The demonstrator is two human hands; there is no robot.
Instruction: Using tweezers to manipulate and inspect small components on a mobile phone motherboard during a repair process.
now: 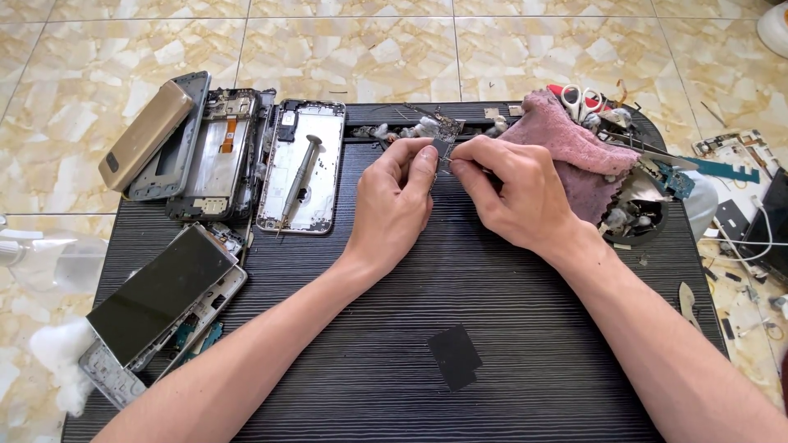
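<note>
My left hand (394,201) and my right hand (513,193) meet over the far middle of a dark ribbed work board (492,328). Together they pinch a small dark circuit board piece (444,139), the left thumb and forefinger from the left, the right fingertips from the right. Whether the right hand also holds a thin tool is unclear. A screwdriver (297,176) lies on a white phone frame (302,164) left of my left hand. A small dark square pad (454,355) lies on the board between my forearms.
Several opened phone bodies (209,156) and a gold back cover (146,135) lie at the far left; a dark screen (160,291) on frames sits near left. A pink cloth (574,148), scissors (581,100) and loose parts crowd the far right. Tiled floor (353,49) surrounds the board.
</note>
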